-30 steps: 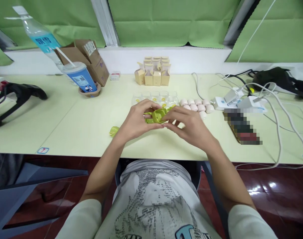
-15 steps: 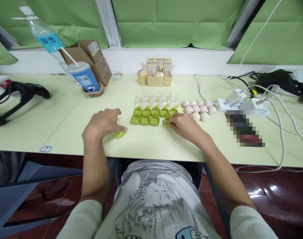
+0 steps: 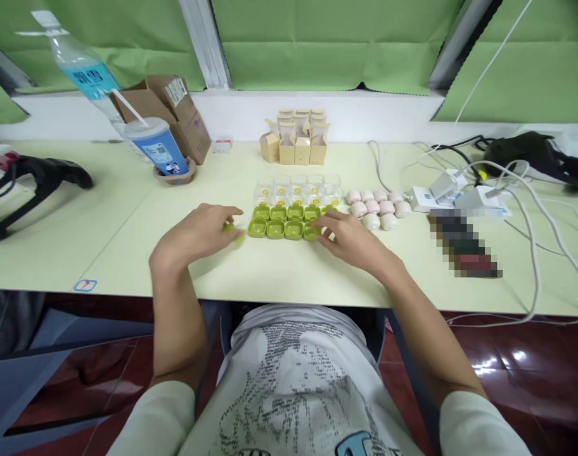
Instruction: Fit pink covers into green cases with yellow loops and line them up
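My left hand (image 3: 201,234) is left of the rows of small green square cups (image 3: 276,229), fingers bent around a green piece (image 3: 234,233) that is partly hidden and blurred. My right hand (image 3: 348,237) is at the right end of the front row, its thumb and fingers on the edge of a green cup (image 3: 310,230) that stands against its neighbour. That hand hides part of the back row's right end. Clear plastic cups (image 3: 298,187) with yellow marks stand right behind the green ones. Pale pink and white rounded pieces (image 3: 372,207) sit to the right of them.
Small open cardboard boxes (image 3: 302,151) stand by the wall. At the back left are a blue drink cup (image 3: 163,152), a large bottle (image 3: 87,73) and a brown carton (image 3: 194,126). A power strip (image 3: 424,199) with trailing cables and a blurred-out item (image 3: 464,244) lie right.
The front-row cup at my right hand has slid left against the row. My left hand has moved with its green piece slightly right and away from me, closer to the rows.
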The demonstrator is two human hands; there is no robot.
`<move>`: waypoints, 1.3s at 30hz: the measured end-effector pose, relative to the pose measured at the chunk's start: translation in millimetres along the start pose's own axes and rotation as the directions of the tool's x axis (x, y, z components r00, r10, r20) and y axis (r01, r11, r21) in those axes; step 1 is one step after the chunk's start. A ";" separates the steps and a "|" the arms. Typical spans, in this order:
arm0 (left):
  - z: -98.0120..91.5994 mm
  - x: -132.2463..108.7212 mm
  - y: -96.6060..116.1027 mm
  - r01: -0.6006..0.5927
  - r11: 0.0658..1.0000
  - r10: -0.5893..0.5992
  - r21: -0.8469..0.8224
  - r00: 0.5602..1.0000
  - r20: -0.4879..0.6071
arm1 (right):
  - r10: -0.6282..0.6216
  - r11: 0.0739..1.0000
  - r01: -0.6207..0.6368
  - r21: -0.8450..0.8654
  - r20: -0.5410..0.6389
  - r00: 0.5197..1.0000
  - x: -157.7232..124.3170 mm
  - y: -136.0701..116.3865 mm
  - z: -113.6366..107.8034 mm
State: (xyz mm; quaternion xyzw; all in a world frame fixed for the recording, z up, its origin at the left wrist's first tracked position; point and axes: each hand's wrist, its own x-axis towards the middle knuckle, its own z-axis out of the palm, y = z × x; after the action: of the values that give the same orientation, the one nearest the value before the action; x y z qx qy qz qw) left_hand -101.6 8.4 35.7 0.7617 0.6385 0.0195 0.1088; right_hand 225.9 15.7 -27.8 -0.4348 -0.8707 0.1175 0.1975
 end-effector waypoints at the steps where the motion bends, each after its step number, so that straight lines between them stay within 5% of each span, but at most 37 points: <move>1: -1.6 -1.7 1.3 -0.080 0.989 0.072 -0.123 0.995 -0.067 | -0.009 1.000 0.010 0.023 -0.059 0.998 -0.9 -0.9 -2.6; 3: -2.1 -3.5 10.3 -0.261 0.865 0.187 -0.429 0.960 -0.207 | -0.046 0.993 0.068 0.094 -0.221 0.974 -2.6 -6.7 -7.0; 5: 2.3 -2.7 27.4 -0.374 0.584 0.229 -0.720 0.927 -0.297 | -0.100 0.959 0.193 0.207 -0.388 0.916 -4.3 -17.6 -9.8; 8: 14.5 1.0 57.9 -0.319 0.158 0.276 -0.935 0.923 -0.268 | -0.148 0.885 0.371 0.283 -0.585 0.798 -7.1 -36.9 -11.3; 11: 23.8 3.5 77.8 -0.212 0.001 0.320 -0.977 0.926 -0.200 | -0.115 0.868 0.414 0.273 -0.701 0.704 -10.2 -48.8 -11.5; 17: 24.0 1.0 80.3 -0.277 0.026 0.206 -0.961 0.942 -0.266 | -0.026 0.841 0.398 0.366 -0.707 0.706 -12.7 -47.3 -10.3; 22: 24.4 0.7 78.8 -0.365 0.142 0.213 -0.920 0.919 -0.332 | -0.039 0.866 0.386 0.319 -0.725 0.688 -11.3 -46.5 -11.1; 31: 28.0 1.7 75.6 -0.395 0.176 0.223 -0.902 0.908 -0.354 | -0.040 0.869 0.362 0.336 -0.683 0.730 -9.4 -39.9 -11.3; 39: 29.0 -3.0 76.5 -0.426 0.192 0.241 -0.884 0.894 -0.378 | -0.001 0.834 0.414 0.364 -0.750 0.662 -5.2 -37.8 -2.5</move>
State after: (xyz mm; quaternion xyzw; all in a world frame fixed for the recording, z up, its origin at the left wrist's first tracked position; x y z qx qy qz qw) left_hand -23.2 -10.9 22.3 0.6569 0.3219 0.4792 0.4850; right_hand 203.0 -10.8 -12.6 -0.2706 -0.7032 0.1363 0.6432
